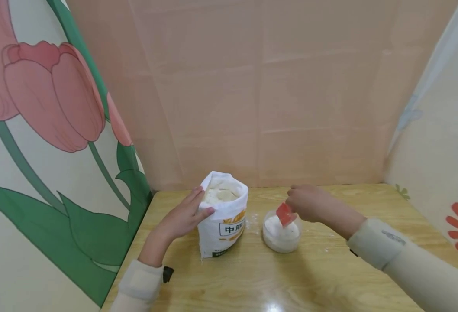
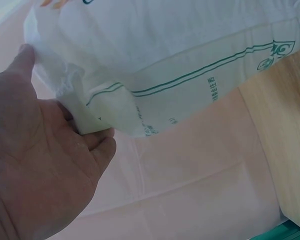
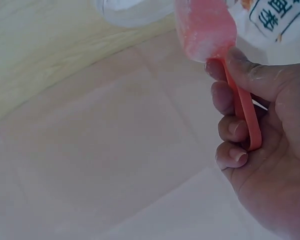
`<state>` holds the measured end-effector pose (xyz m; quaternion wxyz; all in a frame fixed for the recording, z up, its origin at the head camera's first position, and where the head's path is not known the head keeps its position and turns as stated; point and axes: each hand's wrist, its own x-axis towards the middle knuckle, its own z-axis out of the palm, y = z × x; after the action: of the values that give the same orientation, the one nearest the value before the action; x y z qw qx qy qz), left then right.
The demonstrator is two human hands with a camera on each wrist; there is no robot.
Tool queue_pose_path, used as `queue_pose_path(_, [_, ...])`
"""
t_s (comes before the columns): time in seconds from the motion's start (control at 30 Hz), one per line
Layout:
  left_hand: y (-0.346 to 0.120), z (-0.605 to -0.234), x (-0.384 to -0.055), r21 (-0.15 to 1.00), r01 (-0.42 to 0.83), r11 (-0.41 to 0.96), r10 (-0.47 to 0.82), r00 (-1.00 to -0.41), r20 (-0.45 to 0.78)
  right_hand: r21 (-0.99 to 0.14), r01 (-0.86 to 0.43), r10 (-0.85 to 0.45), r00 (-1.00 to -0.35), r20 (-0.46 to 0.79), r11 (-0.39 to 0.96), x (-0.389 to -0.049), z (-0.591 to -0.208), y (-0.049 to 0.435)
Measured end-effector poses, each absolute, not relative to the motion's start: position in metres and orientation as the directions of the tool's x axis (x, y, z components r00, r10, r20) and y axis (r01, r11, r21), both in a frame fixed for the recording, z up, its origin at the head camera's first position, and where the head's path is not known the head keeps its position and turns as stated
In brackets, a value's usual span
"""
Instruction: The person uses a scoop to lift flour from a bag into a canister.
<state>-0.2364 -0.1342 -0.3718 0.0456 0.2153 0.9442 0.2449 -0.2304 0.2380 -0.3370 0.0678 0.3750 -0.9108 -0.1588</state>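
A white flour bag (image 1: 229,242) stands upright with its mouth spread, pale flour (image 1: 215,197) showing inside. My left hand (image 1: 180,219) holds the bag's left side near the rim, thumb on the front; in the left wrist view its fingers (image 2: 106,149) bend at the bag's edge. My right hand (image 1: 311,203) grips a red scoop (image 1: 285,214) by its handle (image 3: 249,117), fingers wrapped around it. The scoop is tilted over a clear round bowl (image 1: 279,246) holding white flour. In the right wrist view, white powder coats the scoop's head (image 3: 207,30).
Bag and bowl stand side by side on a wood-grain table (image 1: 237,286), with flour specks (image 1: 326,250) scattered near the bowl. A pinkish sheet (image 1: 260,95) hangs behind the table's back edge. Flower-printed walls (image 1: 57,99) flank both sides.
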Motion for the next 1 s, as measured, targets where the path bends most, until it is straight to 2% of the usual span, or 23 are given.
queue_pose_path(0.1, [-0.135, -0.371, -0.237, 0.484, 0.389, 0.784, 0.432, -0.902, 0.026, 0.460, -0.663, -0.751, -0.661, 0.011, 0.590, -0.228, -0.331, 0.224])
queue_pose_path(0.2, [-0.136, -0.371, -0.238, 0.487, 0.387, 0.783, 0.429, -0.903, 0.028, 0.517, -0.654, -0.771, -0.637, 0.019, 0.553, -0.226, -0.325, 0.214])
queue_pose_path(0.37, [-0.137, -0.370, -0.238, 0.480, 0.393, 0.785, 0.432, -0.901, 0.031, 0.537, -0.637, -0.744, -0.668, -0.026, 0.553, -0.225, -0.319, 0.209])
queue_pose_path(0.53, [-0.137, -0.370, -0.238, 0.474, 0.391, 0.789, 0.430, -0.903, 0.030, 0.481, -0.652, -0.735, -0.678, -0.022, 0.587, -0.224, -0.324, 0.218])
queue_pose_path(0.63, [-0.137, -0.371, -0.239, 0.481, 0.393, 0.784, 0.432, -0.901, 0.032, 0.393, -0.667, -0.729, -0.684, 0.013, 0.633, -0.224, -0.334, 0.230])
queue_pose_path(0.7, [-0.136, -0.372, -0.238, 0.484, 0.389, 0.784, 0.429, -0.903, 0.031, 0.277, -0.659, -0.696, -0.716, 0.051, 0.699, -0.222, -0.343, 0.240])
queue_pose_path(0.87, [-0.136, -0.373, -0.236, 0.491, 0.391, 0.778, 0.426, -0.903, 0.043, -0.063, -0.546, -0.527, -0.828, 0.194, 0.835, -0.212, -0.369, 0.269])
queue_pose_path(1.0, [-0.137, -0.371, -0.233, 0.497, 0.388, 0.776, 0.413, -0.908, 0.064, -0.198, -0.476, -0.405, -0.859, 0.312, 0.857, -0.206, -0.394, 0.287])
